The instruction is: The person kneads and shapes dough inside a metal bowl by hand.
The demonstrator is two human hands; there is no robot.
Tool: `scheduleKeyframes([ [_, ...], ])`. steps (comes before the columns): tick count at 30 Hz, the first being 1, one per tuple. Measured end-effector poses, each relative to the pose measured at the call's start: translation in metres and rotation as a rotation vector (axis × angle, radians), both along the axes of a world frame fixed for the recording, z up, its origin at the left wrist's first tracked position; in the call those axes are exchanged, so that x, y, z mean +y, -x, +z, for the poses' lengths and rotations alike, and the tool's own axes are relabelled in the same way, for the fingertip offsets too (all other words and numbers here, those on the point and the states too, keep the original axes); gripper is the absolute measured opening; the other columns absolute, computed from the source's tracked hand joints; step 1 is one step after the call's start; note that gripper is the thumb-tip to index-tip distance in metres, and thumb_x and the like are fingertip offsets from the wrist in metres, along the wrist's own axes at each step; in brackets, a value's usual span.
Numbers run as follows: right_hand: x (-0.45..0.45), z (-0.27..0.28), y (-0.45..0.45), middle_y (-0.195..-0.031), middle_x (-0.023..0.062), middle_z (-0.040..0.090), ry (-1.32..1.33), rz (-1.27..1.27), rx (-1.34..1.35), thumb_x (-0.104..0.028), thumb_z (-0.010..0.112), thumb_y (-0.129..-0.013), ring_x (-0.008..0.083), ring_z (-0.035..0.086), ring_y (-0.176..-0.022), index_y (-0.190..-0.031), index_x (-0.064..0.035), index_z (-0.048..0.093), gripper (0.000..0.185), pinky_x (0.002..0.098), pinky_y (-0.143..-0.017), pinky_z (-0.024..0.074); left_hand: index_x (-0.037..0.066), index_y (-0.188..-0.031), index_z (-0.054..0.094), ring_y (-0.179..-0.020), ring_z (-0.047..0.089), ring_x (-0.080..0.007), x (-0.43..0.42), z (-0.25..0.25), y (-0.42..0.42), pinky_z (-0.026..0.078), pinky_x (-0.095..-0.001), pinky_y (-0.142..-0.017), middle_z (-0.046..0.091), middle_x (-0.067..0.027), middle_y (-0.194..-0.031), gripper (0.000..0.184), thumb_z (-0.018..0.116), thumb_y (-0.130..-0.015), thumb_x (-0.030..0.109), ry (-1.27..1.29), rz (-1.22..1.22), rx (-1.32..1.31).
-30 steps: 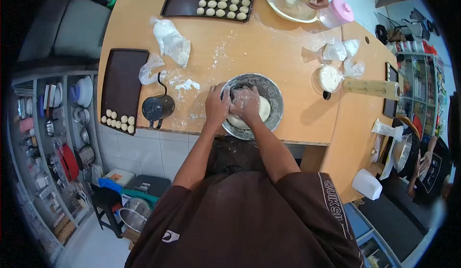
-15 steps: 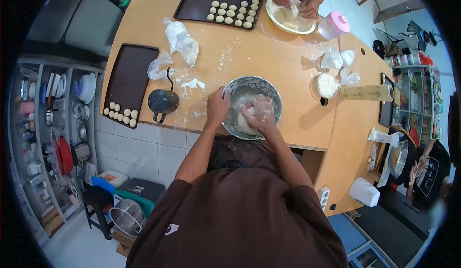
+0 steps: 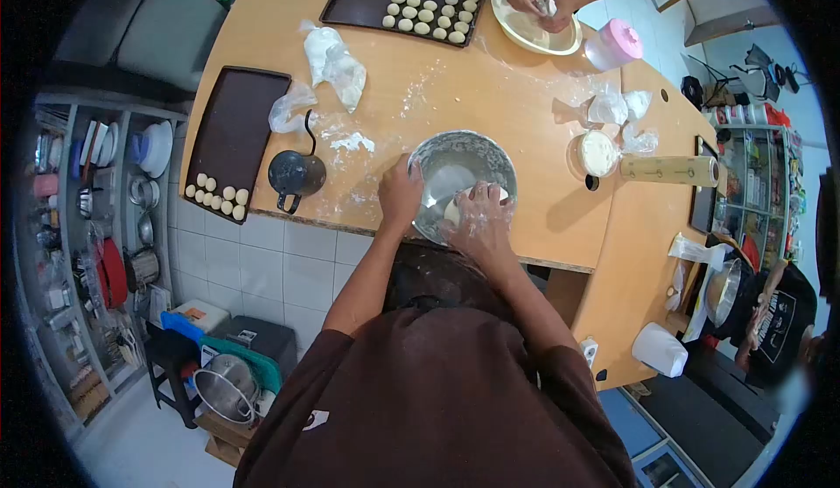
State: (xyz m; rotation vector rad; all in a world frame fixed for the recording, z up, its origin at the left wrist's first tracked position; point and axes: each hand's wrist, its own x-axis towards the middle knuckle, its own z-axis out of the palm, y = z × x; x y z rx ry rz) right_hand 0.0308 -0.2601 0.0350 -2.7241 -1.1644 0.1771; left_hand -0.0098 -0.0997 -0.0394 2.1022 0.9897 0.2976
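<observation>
A metal mixing bowl (image 3: 506, 166), smeared with flour, stands at the near edge of the table. My left hand (image 3: 401, 194) grips its left rim, thumb toward the inside. Inside the bowl, my right hand (image 3: 479, 221) is curled over a pale lump of dough (image 3: 451, 213), pressing it against the near right side. Flour coats the fingers of that hand, and most of the dough is hidden beneath it.
Left of the bowl stands a dark pot-like container (image 3: 296, 173) with a hooked handle. Dark trays (image 3: 229, 116) hold dough balls. Flour bags (image 3: 337, 64) lie behind. A co-worker's hands (image 3: 535, 3) work over a cream bowl (image 3: 569, 44). A film roll (image 3: 669, 170) lies right.
My right hand has gone from a fist on the dough to fingers laid over it, farther right in the bowl. The co-worker's hands have come together, lifting a piece of dough.
</observation>
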Motion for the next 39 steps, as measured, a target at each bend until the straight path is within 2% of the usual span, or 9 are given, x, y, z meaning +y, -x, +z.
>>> scheduleKeyframes([
  [2, 0.007, -0.002, -0.004, -0.119, 0.0278, 0.061, -0.031, 0.009, -0.125, -0.041, 0.075, -0.075, 0.0424, 0.047, -0.127, -0.11, -0.0046, 0.07, 0.05, 0.0681, -0.098, 0.0356, 0.002, -0.105, 0.066, -0.087, 0.065, -0.048, -0.001, 0.002, -0.001, 0.05, -0.0543, -0.075, 0.069, -0.0261, -0.091, 0.026, 0.058, -0.097, 0.025, -0.009, -0.014, 0.006],
  [5, 0.005, -0.063, -0.009, -0.115, 0.0288, 0.062, -0.146, -0.016, -0.139, -0.044, 0.071, -0.079, 0.0428, 0.05, -0.122, -0.105, -0.0022, 0.071, 0.049, 0.0681, -0.102, 0.0331, 0.002, -0.107, 0.066, -0.087, 0.066, -0.0477, 0.0, 0.002, -0.001, 0.05, -0.0545, -0.075, 0.069, -0.0257, -0.091, 0.026, 0.058, -0.097, 0.025, -0.014, -0.017, 0.029],
  [8, 0.014, -0.057, -0.018, -0.111, 0.0272, 0.064, -0.041, -0.09, 0.051, -0.047, 0.069, -0.081, 0.0422, 0.055, -0.116, -0.101, -0.001, 0.072, 0.051, 0.0644, -0.105, 0.0328, 0.004, -0.108, 0.066, -0.087, 0.066, -0.0473, 0.0, 0.002, -0.002, 0.051, -0.0551, -0.076, 0.07, -0.0256, -0.091, 0.025, 0.058, -0.098, 0.025, -0.029, -0.017, 0.056],
  [11, 0.012, -0.055, -0.009, -0.109, 0.0234, 0.067, -0.211, -0.029, -0.181, -0.048, 0.07, -0.082, 0.0399, 0.057, -0.114, -0.101, -0.0016, 0.073, 0.05, 0.0605, -0.105, 0.0339, 0.005, -0.11, 0.065, -0.086, 0.067, -0.0468, -0.003, 0.003, -0.002, 0.051, -0.0552, -0.075, 0.07, -0.0256, -0.089, 0.026, 0.057, -0.098, 0.026, -0.035, -0.017, 0.086],
  [14, 0.006, -0.06, -0.007, -0.112, 0.0195, 0.068, -0.254, 0.032, 0.028, -0.049, 0.069, -0.082, 0.038, 0.056, -0.118, -0.108, -0.0018, 0.073, 0.054, 0.0603, -0.106, 0.0328, 0.005, -0.11, 0.065, -0.085, 0.067, -0.0465, -0.004, 0.005, -0.003, 0.051, -0.055, -0.074, 0.07, -0.0254, -0.088, 0.027, 0.058, -0.098, 0.028, -0.061, -0.013, 0.138],
  [23, 0.047, -0.057, -0.034, -0.119, 0.0143, 0.068, 0.159, 0.003, 0.282, -0.049, 0.064, -0.079, 0.0338, 0.051, -0.126, -0.112, -0.0048, 0.071, 0.056, 0.0597, -0.111, 0.0293, 0.0, -0.094, 0.06, -0.079, 0.062, -0.0495, -0.001, -0.01, -0.005, 0.047, -0.0531, -0.067, 0.065, -0.0267, -0.081, 0.022, 0.059, -0.097, 0.022, 0.093, 0.01, -0.025],
  [29, 0.066, -0.083, -0.043, -0.117, 0.012, 0.068, 0.187, 0.016, 0.251, -0.05, 0.062, -0.081, 0.0289, 0.05, -0.126, -0.109, -0.0056, 0.072, 0.053, 0.0592, -0.111, 0.029, -0.002, -0.092, 0.058, -0.076, 0.06, -0.0494, 0.002, -0.004, -0.005, 0.046, -0.0516, -0.065, 0.061, -0.0268, -0.078, 0.023, 0.055, -0.1, 0.019, 0.211, -0.022, -0.063],
  [33, 0.077, -0.086, -0.05, -0.117, 0.0113, 0.069, 0.17, -0.01, 0.266, -0.052, 0.061, -0.081, 0.0288, 0.053, -0.125, -0.106, -0.0095, 0.074, 0.051, 0.0583, -0.109, 0.0296, -0.002, -0.093, 0.059, -0.077, 0.061, -0.0495, 0.003, -0.007, 0.002, 0.046, -0.0509, -0.066, 0.062, -0.027, -0.079, 0.023, 0.054, -0.101, 0.02, 0.237, -0.024, -0.049],
  [39, 0.07, -0.103, -0.042, -0.096, 0.012, 0.073, -0.093, -0.016, 0.062, -0.042, 0.06, -0.085, 0.0323, 0.062, -0.11, -0.083, -0.0099, 0.076, 0.036, 0.0544, -0.103, 0.036, 0.0, -0.1, 0.062, -0.085, 0.063, -0.0496, 0.003, -0.002, -0.002, 0.047, -0.0527, -0.071, 0.066, -0.0286, -0.087, 0.024, 0.053, -0.101, 0.022, 0.172, -0.058, -0.053],
])
